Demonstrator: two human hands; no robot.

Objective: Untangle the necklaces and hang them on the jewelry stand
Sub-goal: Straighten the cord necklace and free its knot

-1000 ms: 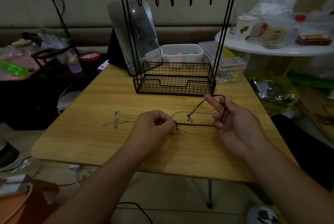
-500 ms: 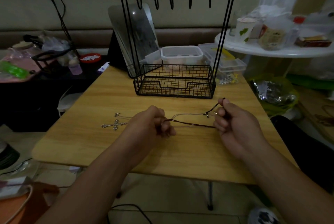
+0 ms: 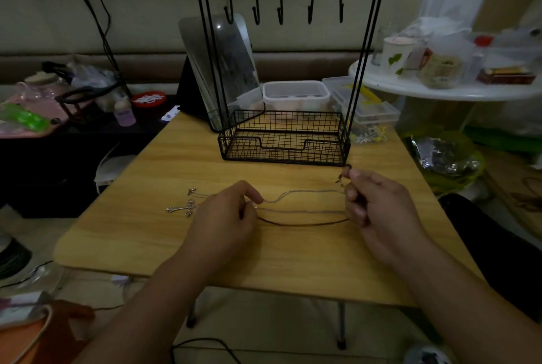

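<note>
Head view: near the tabletop's (image 3: 146, 246) front edge, both hands hold the cords stretched between them. The left hand (image 3: 223, 214) pinches them with curled fingers; the right hand (image 3: 372, 205) grips the other ends, one dark end raised at its fingertips. A dark cord (image 3: 305, 222) and pale cords (image 3: 296, 194) span the gap, seemingly tangled. A cross pendant (image 3: 183, 208) lies toward the left edge. Beyond, near the back edge, stands the stand (image 3: 286, 140), hooks bare.

Left hand (image 3: 225, 211): knuckles up, fingers curled, pinching cords (image 3: 302, 211) at fingertips. Right hand (image 3: 378, 205): set well apart, fingers curled, thumb and forefinger pinching the cords' far end.
</note>
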